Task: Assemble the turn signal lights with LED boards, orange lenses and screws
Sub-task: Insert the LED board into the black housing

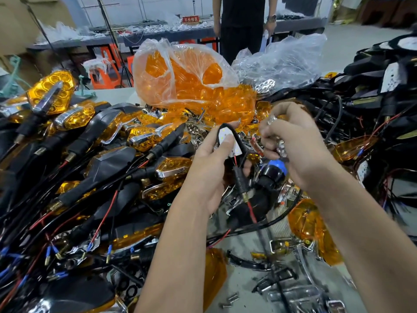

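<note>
Finished signals (74, 141) and wire tangles heap the surface (246, 288) across the left and right of the frame; a lens bag (191, 80) sits upper centre. At centre, the left hand (214, 168) has its grip closed on the white LED board (230, 141), thumb on its face, leads trailing down. The right hand (300, 150) is pinched on a small chrome piece, blurred. My worry: the dangling wire snags the pile and yanks the board loose. Screws (230, 299) lie scattered at the bottom, easily lost.
</note>
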A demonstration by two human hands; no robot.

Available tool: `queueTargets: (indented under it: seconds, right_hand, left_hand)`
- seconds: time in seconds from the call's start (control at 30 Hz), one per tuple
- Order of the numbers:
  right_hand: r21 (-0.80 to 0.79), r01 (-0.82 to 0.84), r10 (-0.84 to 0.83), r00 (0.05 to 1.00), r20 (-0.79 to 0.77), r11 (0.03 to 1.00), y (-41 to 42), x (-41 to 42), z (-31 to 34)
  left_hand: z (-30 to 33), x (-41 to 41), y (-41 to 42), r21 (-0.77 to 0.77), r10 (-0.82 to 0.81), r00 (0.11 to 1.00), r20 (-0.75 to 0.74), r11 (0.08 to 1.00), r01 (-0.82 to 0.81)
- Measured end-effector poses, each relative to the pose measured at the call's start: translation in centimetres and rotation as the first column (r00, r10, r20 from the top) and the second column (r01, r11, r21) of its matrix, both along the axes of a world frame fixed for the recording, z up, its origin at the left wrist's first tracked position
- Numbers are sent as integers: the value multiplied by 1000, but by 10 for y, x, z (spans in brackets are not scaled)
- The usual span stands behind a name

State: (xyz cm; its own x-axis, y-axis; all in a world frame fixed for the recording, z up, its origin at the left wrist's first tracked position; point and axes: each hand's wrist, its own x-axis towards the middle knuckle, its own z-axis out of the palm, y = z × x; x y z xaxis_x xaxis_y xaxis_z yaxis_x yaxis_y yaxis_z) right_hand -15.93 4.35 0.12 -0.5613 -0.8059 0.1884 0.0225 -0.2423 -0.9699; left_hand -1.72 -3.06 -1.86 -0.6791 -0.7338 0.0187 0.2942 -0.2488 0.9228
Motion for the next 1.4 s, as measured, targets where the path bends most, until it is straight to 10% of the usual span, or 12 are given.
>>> queueTargets:
  seconds: [0.17, 0.67, 1.4]
  right_hand:
    - [156, -30, 66, 971, -228, 987, -1, 0, -7]
    - [113, 32, 24, 888, -459, 993, 4, -7, -6]
    - [69, 41, 9, 796, -605, 997, 4, 1, -3]
  left_hand:
    - [-1, 3, 2, -254, -63, 971, 232, 959, 123]
    - [-5, 9, -1, -349, -4, 926, 377, 926, 146]
    - [-6, 11, -1, -464, 73, 955, 287, 883, 72]
